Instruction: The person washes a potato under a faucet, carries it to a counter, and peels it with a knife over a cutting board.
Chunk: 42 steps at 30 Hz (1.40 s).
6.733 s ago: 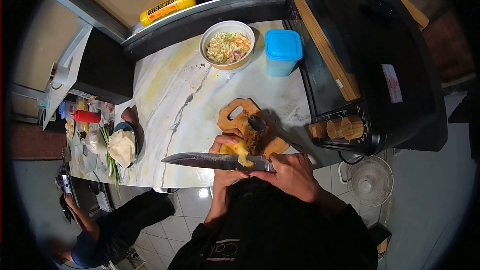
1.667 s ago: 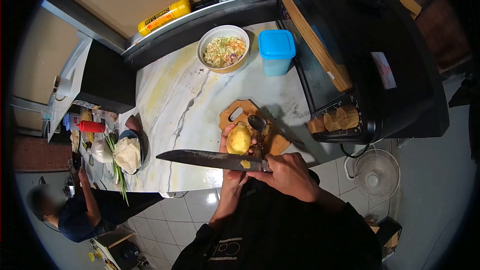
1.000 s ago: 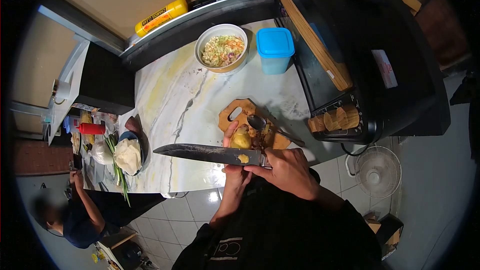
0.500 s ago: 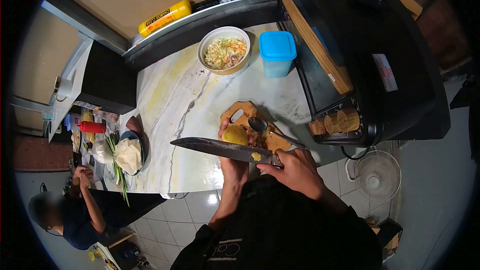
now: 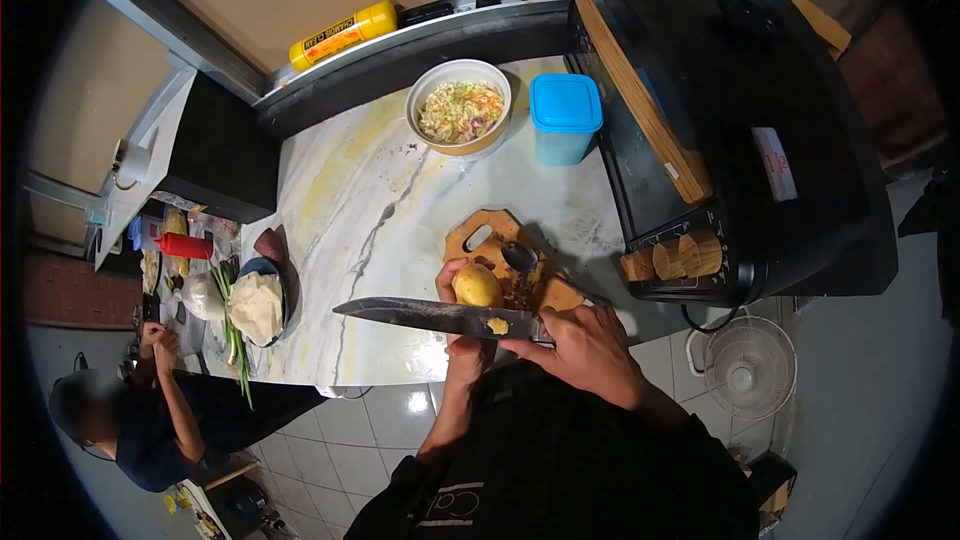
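Observation:
My left hand (image 5: 466, 352) is closed round a yellowish potato (image 5: 478, 287), partly hidden behind the blade. In my right hand (image 5: 592, 352) is the handle of a large kitchen knife (image 5: 420, 314), its dark blade pointing left across the front of the potato. A small yellow piece (image 5: 498, 325) sticks to the blade near the handle. Beneath and beyond my hands lies a wooden cutting board (image 5: 462, 240) with brown peelings (image 5: 518, 290) and a dark metal spoon (image 5: 519, 257) on it.
A bowl of shredded vegetables (image 5: 460, 112) and a blue-lidded container (image 5: 566, 118) stand at the back. A black oven (image 5: 760, 110) fills the right side. On the left are a dark bowl with a white bag (image 5: 256, 308), green onions (image 5: 236, 340) and another person (image 5: 160, 430).
The whole view has shifted slightly. The potato sits a little differently in my left hand, and more of its pale yellow surface shows. The knife stays in front of it.

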### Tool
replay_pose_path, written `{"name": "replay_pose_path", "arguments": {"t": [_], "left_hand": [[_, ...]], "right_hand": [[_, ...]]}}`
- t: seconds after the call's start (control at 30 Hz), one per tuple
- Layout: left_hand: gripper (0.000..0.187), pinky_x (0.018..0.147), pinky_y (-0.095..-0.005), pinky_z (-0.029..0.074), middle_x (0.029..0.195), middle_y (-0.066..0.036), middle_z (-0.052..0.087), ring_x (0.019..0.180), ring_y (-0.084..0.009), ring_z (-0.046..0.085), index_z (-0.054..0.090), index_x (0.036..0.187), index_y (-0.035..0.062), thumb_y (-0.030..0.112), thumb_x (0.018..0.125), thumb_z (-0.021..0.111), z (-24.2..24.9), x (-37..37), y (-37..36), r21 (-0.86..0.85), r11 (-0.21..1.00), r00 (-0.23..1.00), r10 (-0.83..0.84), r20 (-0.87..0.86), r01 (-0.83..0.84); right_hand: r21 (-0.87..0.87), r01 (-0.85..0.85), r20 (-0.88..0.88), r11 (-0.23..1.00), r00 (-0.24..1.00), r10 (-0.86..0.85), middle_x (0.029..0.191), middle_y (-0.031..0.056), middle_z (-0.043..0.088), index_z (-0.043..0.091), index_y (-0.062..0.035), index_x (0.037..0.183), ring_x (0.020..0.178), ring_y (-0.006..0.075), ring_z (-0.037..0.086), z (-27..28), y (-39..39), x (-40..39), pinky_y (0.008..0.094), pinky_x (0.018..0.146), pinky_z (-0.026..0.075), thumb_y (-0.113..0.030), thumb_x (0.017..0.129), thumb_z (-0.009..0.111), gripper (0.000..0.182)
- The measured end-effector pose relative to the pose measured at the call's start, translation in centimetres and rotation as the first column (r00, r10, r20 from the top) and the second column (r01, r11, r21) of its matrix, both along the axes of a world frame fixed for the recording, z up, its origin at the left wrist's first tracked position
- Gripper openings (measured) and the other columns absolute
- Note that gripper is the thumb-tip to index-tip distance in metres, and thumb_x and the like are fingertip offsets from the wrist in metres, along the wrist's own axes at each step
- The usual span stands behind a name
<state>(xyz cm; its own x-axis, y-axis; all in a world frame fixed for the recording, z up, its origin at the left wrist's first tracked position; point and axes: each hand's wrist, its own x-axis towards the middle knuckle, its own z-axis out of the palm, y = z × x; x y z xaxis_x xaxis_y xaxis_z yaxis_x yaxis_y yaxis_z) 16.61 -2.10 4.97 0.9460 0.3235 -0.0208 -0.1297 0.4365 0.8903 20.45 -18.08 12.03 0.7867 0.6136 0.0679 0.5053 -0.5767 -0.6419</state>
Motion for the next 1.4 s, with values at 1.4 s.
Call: {"name": "replay_pose_path", "arguments": {"t": [1.4], "left_hand": [[0.105, 0.099, -0.0343, 0.036, 0.124, -0.011, 0.045, 0.115, -0.0211, 0.046, 0.042, 0.128, 0.0013, 0.085, 0.067, 0.059, -1.4, -0.1, 0.0, 0.289, 0.956, 0.995, 0.022, 0.092, -0.048]], "right_hand": [[-0.032, -0.039, 0.02, 0.999, 0.999, 0.039, 0.047, 0.0143, 0.053, 0.058, -0.002, 0.063, 0.045, 0.0332, 0.059, 0.1, 0.1, 0.2, 0.0418, 0.049, 0.048, -0.057, 0.083, 0.067, 0.059]]}}
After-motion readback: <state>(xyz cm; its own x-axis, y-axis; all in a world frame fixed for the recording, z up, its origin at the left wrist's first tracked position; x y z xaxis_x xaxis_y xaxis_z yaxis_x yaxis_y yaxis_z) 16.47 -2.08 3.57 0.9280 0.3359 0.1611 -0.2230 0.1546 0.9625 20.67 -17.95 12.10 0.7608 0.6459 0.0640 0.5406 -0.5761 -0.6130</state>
